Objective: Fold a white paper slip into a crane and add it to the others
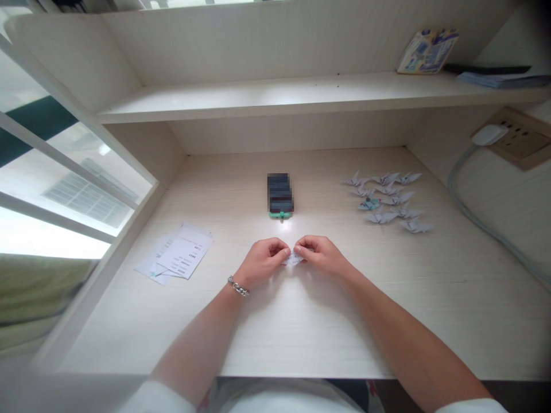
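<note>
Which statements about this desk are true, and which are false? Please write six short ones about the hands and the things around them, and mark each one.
1. The left hand and the right hand hold one small paper between them. True.
2. The metal bracelet is on the right wrist. False: it is on the left wrist.
3. A dark phone-like device lies beyond the hands. True.
4. The folded paper figures are to the left of the device. False: they are to its right.
5. Flat printed sheets lie to the left of the hands. True.
6. The white plug lies on the shelf. False: it is in the wall socket.
</note>
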Demonstrator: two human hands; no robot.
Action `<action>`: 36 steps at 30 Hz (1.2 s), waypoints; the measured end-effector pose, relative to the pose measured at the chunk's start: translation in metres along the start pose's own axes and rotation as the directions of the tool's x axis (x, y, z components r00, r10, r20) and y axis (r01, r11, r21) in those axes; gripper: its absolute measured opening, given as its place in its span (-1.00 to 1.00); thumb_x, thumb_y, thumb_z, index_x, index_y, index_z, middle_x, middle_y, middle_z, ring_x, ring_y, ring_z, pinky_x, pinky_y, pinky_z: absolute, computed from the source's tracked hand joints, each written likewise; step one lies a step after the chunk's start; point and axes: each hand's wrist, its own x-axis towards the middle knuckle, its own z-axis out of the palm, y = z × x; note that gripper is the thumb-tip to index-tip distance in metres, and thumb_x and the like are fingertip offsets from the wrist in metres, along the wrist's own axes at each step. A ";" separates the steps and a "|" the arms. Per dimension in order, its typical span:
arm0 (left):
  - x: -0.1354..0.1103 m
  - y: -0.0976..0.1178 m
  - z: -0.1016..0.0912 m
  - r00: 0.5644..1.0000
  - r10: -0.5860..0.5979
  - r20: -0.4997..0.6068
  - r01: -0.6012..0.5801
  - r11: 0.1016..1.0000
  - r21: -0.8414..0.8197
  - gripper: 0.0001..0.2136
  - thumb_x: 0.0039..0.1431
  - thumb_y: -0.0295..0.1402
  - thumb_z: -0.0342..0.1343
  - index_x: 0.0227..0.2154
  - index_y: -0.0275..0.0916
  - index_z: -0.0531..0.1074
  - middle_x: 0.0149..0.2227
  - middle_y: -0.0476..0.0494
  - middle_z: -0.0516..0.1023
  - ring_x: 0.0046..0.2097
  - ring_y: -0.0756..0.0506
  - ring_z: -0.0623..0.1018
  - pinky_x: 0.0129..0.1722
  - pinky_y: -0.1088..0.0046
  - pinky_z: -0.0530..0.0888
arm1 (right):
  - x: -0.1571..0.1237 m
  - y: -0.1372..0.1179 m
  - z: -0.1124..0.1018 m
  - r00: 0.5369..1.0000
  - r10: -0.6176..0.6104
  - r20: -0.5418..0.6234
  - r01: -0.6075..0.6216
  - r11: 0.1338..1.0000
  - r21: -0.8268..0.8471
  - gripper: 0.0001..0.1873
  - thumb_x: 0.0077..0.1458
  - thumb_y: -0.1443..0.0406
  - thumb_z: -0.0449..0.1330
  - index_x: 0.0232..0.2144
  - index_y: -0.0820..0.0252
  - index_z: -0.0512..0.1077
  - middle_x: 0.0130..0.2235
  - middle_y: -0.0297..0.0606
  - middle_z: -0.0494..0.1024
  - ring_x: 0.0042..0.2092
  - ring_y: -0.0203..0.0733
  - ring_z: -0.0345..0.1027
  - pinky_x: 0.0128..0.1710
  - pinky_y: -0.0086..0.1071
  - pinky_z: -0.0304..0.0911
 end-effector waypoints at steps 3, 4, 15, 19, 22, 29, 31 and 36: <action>-0.002 0.003 0.001 0.998 0.053 -0.046 -0.047 0.993 0.108 -0.81 0.12 -0.29 -0.02 -0.41 -0.28 0.43 -0.44 -0.08 0.49 -0.40 -0.01 0.44 -0.42 0.52 0.35 | 0.000 0.000 0.002 1.000 -0.009 0.009 0.009 1.000 0.000 -0.81 0.03 0.24 0.09 -0.41 0.24 0.44 -0.40 -0.26 0.49 -0.36 -0.24 0.35 -0.38 -0.42 0.25; -0.002 0.004 0.002 0.996 0.070 -0.056 -0.062 0.988 0.138 -0.81 0.12 -0.30 -0.02 -0.42 -0.27 0.43 -0.44 -0.07 0.49 -0.40 0.00 0.44 -0.42 0.53 0.34 | 0.000 0.000 0.002 1.000 -0.021 0.010 0.021 1.000 -0.019 -0.82 0.03 0.25 0.09 -0.41 0.24 0.44 -0.40 -0.27 0.49 -0.36 -0.24 0.35 -0.38 -0.42 0.25; -0.003 0.005 0.003 0.991 0.091 -0.094 -0.078 0.988 0.134 -0.79 0.13 -0.25 -0.03 -0.40 -0.27 0.43 -0.42 -0.08 0.49 -0.39 0.00 0.43 -0.41 0.53 0.33 | -0.001 0.001 0.006 0.996 -0.018 -0.082 0.021 0.999 0.030 -0.81 0.02 0.23 0.12 -0.41 0.25 0.45 -0.41 -0.24 0.49 -0.40 -0.23 0.36 -0.43 -0.40 0.27; -0.002 0.004 0.003 0.994 0.099 -0.047 -0.094 0.990 0.104 -0.78 0.12 -0.23 0.00 -0.40 -0.28 0.45 -0.40 -0.11 0.51 -0.38 -0.02 0.44 -0.41 0.53 0.34 | 0.001 0.004 0.003 0.998 -0.013 -0.060 0.017 0.998 0.065 -0.80 0.00 0.21 0.15 -0.42 0.25 0.46 -0.42 -0.24 0.49 -0.41 -0.22 0.37 -0.43 -0.38 0.28; -0.001 0.001 0.004 0.991 0.088 -0.103 -0.082 0.995 0.058 -0.77 0.13 -0.22 0.00 -0.40 -0.29 0.43 -0.42 -0.11 0.50 -0.38 -0.02 0.45 -0.39 0.51 0.36 | 0.003 0.005 0.005 0.994 -0.001 -0.110 0.021 0.983 0.181 -0.73 -0.06 0.16 0.22 -0.32 0.23 0.44 -0.38 -0.24 0.50 -0.45 -0.24 0.37 -0.46 -0.37 0.29; 0.003 -0.005 0.009 0.977 0.034 -0.211 -0.064 0.988 -0.138 -0.75 0.12 -0.20 0.02 -0.37 -0.31 0.40 -0.39 -0.14 0.49 -0.35 -0.03 0.48 -0.34 0.48 0.41 | 0.005 0.006 0.013 0.998 -0.022 -0.063 0.041 0.944 0.327 -0.74 -0.12 0.18 0.28 -0.39 0.25 0.45 -0.38 -0.20 0.52 -0.35 -0.18 0.40 -0.42 -0.37 0.27; 0.004 -0.004 0.010 0.979 0.027 -0.203 -0.054 0.990 -0.129 -0.75 0.11 -0.20 0.03 -0.37 -0.31 0.41 -0.38 -0.14 0.49 -0.35 -0.02 0.48 -0.36 0.49 0.41 | 0.006 0.008 0.013 0.995 -0.018 -0.103 0.050 0.946 0.319 -0.76 -0.11 0.19 0.27 -0.41 0.25 0.46 -0.41 -0.22 0.52 -0.38 -0.20 0.38 -0.44 -0.38 0.25; 0.002 -0.004 0.012 0.984 0.018 -0.177 -0.033 0.996 -0.080 -0.76 0.10 -0.20 0.04 -0.37 -0.31 0.43 -0.39 -0.14 0.51 -0.37 -0.02 0.47 -0.39 0.50 0.39 | 0.008 0.011 0.013 0.989 0.015 -0.145 0.040 0.928 0.369 -0.77 -0.11 0.18 0.27 -0.43 0.23 0.44 -0.44 -0.26 0.49 -0.40 -0.22 0.36 -0.44 -0.38 0.26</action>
